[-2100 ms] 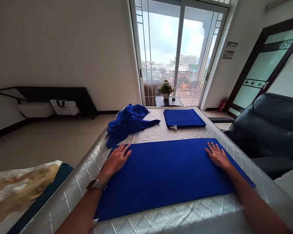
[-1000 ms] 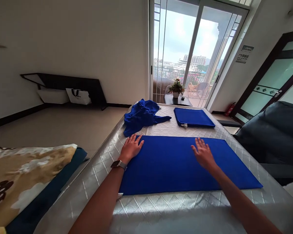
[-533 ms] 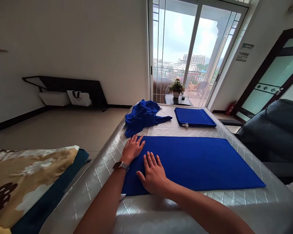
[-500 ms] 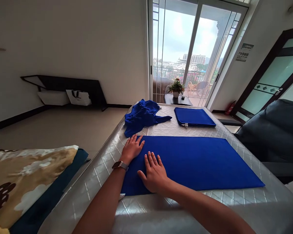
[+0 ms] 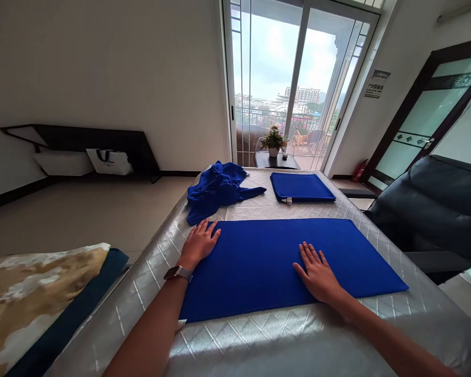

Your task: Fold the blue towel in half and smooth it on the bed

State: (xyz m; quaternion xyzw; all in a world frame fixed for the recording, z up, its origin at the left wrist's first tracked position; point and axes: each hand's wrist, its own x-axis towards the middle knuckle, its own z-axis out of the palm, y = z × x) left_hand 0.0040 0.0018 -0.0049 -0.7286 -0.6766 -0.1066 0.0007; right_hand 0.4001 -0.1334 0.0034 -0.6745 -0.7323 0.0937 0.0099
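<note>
A blue cloth point(image 5: 255, 262), folded into a long flat rectangle, lies across the silver quilted mattress point(image 5: 259, 345). My left hand point(image 5: 200, 242) rests flat on the cloth's far left corner, fingers spread, with a watch on that wrist. Right of the cloth's middle, my right hand point(image 5: 316, 271) lies palm down with its fingers out. Beyond the left hand is a crumpled blue cloth point(image 5: 220, 187). A neatly folded blue cloth point(image 5: 302, 187) with a small white tag sits farther back on the right.
A patterned blanket point(image 5: 43, 293) is at the lower left, beside the mattress. A black armchair point(image 5: 435, 209) stands along the right. Behind the mattress, a flower pot point(image 5: 273, 151) stands on a small dark table in front of the glass sliding door point(image 5: 275, 68).
My right hand has slid rightward over the flat blue cloth, away from my left hand. The left hand stays on the far left corner. The view has shifted slightly right.
</note>
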